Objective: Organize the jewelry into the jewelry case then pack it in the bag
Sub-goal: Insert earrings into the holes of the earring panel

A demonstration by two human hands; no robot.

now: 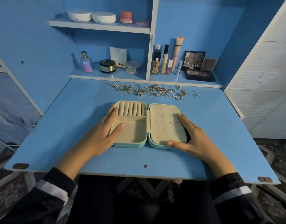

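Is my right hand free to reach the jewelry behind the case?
Probably yes: the right hand rests flat on the case, holding nothing, and only bare desk separates it from the jewelry pile.

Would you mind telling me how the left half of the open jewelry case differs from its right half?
The left half is a tray with ring rolls above open compartments; the right half is a flat panel dotted with holes. The left hand has its thumb inside the left half; the right hand rests on the right half's edge. Both are cream-lined and hold no jewelry.
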